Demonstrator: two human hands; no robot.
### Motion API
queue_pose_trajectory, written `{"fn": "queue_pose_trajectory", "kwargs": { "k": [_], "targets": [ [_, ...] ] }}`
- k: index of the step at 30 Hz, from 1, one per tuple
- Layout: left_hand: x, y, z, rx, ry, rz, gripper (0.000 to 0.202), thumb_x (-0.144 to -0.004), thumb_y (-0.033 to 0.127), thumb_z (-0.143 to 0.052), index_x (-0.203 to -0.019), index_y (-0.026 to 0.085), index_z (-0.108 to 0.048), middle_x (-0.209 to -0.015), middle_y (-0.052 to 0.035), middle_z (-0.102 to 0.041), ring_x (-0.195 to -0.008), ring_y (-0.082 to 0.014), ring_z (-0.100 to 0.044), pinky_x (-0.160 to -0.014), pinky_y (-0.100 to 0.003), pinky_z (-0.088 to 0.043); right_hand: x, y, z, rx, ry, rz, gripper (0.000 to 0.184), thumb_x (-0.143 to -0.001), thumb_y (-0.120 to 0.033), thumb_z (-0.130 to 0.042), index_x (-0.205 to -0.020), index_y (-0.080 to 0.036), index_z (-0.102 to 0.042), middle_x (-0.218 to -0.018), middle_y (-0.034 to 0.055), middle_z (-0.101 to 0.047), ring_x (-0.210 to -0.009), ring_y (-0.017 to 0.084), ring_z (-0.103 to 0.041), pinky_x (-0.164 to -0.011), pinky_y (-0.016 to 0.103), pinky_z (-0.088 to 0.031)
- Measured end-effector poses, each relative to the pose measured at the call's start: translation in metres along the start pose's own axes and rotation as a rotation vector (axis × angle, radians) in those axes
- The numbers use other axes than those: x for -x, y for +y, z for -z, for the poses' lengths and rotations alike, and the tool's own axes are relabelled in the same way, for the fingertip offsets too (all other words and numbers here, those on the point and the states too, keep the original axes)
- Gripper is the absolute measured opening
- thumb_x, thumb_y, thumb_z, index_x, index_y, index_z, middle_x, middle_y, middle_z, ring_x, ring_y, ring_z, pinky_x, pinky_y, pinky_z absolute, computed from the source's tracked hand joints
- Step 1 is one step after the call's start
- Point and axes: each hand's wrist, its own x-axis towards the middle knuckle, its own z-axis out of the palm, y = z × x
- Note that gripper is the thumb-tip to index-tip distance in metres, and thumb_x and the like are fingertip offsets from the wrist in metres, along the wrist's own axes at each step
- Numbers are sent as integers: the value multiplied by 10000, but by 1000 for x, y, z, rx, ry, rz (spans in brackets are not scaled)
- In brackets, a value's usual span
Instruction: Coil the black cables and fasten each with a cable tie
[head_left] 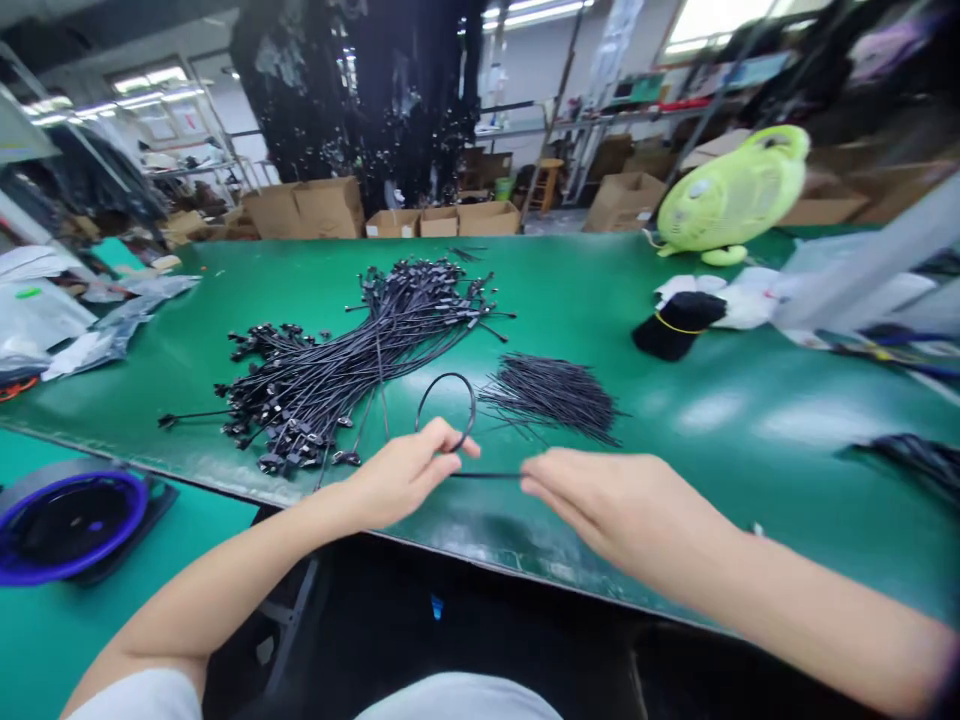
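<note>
A thin black cable [472, 400] stands up in a loop above my left hand [412, 470], whose thumb and fingers pinch it. From there the cable runs straight across to my right hand [607, 495], closed on its other stretch with the fingers pressed together. The cable's ends are hidden in the hands. Just beyond my left hand lies a large pile of black cables with connectors [337, 370]. A bundle of short, thin black strips [559, 395], which look like cable ties, lies past the gap between my hands.
The green table [712, 440] has its front edge close to me. A yellow-green fan [731, 195] and a black cap-like item [671, 325] are at the right. Plastic bags [112, 320] lie at the left, near a purple-rimmed round object [75, 525]. Cardboard boxes [322, 208] stand behind.
</note>
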Motion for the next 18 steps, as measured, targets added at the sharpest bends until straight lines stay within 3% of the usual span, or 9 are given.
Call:
{"fn": "queue_pose_trajectory", "kwargs": {
  "k": [2, 5, 8, 11, 15, 18],
  "targets": [
    [7, 1, -10, 59, -131, 26, 149, -976, 349, -377, -961, 238, -474, -966, -43, -673, -844, -163, -608, -832, -319, -457, -18, 4, 10, -1, -20, -11, 350, -1000, -376, -389, -819, -215, -641, -685, 7, -666, -587, 132, -611, -510, 241, -356],
    [14, -6, -11, 281, -101, 124, 269, -972, 454, -386, -1062, 233, -509, -706, 29, -542, -584, -117, -482, -625, -263, -426, -30, 29, 14, 11, -33, -99, 309, -968, -436, -472, -829, -209, -630, -756, 12, -682, -662, 144, -623, -539, 242, -350],
    [20, -15, -1, 419, -93, 264, 443, -916, 527, -491, -1215, 203, -531, -620, 64, -405, -532, -103, -367, -541, -243, -365, -24, 60, 7, 0, -37, -141, 309, -952, -470, -491, -867, -210, -634, -847, 22, -694, -743, 153, -635, -577, 246, -383],
    [30, -26, 12, 487, -154, 364, 419, -872, 525, -576, -1062, 161, -659, -611, 52, -373, -540, -92, -343, -535, -246, -339, -8, 90, -2, -26, -48, -185, 325, -972, -440, -441, -868, -210, -645, -843, 25, -694, -753, 167, -640, -619, 269, -424],
    [43, -40, 29, 663, -13, 402, 292, -864, 473, -611, -818, 197, -693, -587, 35, -348, -534, -95, -352, -527, -257, -342, 18, 112, -8, -84, -18, -266, 308, -979, -377, -417, -889, -206, -658, -877, 38, -704, -800, 180, -651, -704, 294, -478],
    [44, -41, 36, 781, 197, 298, 243, -860, 444, -612, -902, 226, -713, -616, 21, -338, -540, -101, -332, -498, -253, -344, 30, 99, -14, -80, 45, -232, 284, -988, -321, -400, -971, -193, -653, -901, 54, -693, -819, 171, -648, -725, 279, -483]
  ]
}}
